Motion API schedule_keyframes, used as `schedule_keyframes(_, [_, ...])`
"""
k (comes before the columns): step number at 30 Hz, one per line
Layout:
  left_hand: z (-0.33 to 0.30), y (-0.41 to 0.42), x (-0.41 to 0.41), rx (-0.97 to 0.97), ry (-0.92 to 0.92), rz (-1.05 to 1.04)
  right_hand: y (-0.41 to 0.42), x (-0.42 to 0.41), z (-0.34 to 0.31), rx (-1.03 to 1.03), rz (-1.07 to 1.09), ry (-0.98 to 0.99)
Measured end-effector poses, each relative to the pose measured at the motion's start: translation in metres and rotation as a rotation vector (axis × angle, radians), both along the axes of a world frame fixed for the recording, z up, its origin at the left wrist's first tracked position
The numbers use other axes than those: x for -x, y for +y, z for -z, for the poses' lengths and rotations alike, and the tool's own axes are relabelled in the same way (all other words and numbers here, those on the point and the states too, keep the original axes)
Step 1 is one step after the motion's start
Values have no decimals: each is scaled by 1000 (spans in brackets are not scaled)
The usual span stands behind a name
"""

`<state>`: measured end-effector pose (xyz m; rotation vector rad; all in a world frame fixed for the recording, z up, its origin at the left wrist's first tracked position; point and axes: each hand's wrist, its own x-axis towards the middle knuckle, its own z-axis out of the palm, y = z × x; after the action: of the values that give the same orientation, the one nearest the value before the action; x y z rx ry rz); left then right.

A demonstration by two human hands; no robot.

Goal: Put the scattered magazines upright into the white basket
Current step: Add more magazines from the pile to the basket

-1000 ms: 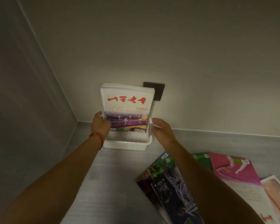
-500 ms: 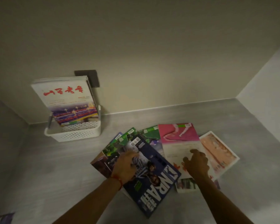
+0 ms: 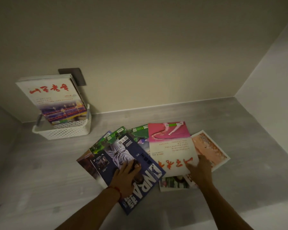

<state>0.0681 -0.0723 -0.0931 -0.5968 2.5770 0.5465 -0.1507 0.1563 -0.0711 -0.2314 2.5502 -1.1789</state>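
Left hand (image 3: 125, 177) lies flat on the NBA magazine (image 3: 136, 171); right hand (image 3: 200, 171) presses the pink magazine (image 3: 170, 146); white basket (image 3: 63, 131) stands far-left of both.

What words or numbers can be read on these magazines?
"NBA", large white letters, upside down: blue magazine under the left hand.
Red brush characters, too stylised to read: upright magazine in the basket.
Same red characters, upside down: pink magazine.
Small print, barcodes: too blurred.
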Motion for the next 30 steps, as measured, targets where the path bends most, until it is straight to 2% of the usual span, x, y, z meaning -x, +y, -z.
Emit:
schedule_keyframes(2, [-4,-2,1,-34,-24,-8,5,1,-27,199,-48,30])
schedule_keyframes(5, [-23,-9,9,-141,26,-22,1,12,-80,193,-200,204])
schedule_keyframes(7, [-48,-11,22,-173,223,-113,-4,25,-122,108,-355,366])
schedule_keyframes(10, [-106,-9,54,6,670,-341,-22,38,-183,61,-553,543])
schedule_keyframes(12, [-146,-7,76,116,837,-319,-42,40,-213,36,-691,678])
schedule_keyframes(13, [-164,-6,83,128,848,-249,-53,39,-225,53,-762,743])
schedule_keyframes(14, [-175,-6,89,77,837,-180,-64,36,-234,72,-829,779])
schedule_keyframes(15, [-184,-5,90,-55,828,-148,-76,32,-242,82,-883,786])
schedule_keyframes(17, [-189,-3,84,-415,855,-221,-97,24,-251,102,-941,754])
schedule_keyframes(18, [-188,-5,78,-525,893,-276,-106,22,-252,120,-945,749])
schedule_keyframes(21, [-185,-23,54,-581,957,-430,-120,24,-242,225,-788,803])
schedule_keyframes(23, [-188,-44,33,-613,989,-494,-122,22,-223,394,-484,665])
schedule_keyframes(25, [-194,-69,11,-642,1005,-572,-127,8,-196,566,-206,321])
schedule_keyframes(26, [-199,-80,2,-640,1015,-601,-132,-2,-182,630,-186,102])
schedule_keyframes(28, [-205,-106,-17,-638,1025,-650,-153,-30,-160,694,-339,-287])
schedule_keyframes(29, [-209,-117,-26,-635,1014,-668,-164,-44,-154,686,-460,-338])
schedule_keyframes(30, [-211,-130,-36,-630,1008,-690,-179,-57,-151,642,-563,-264])
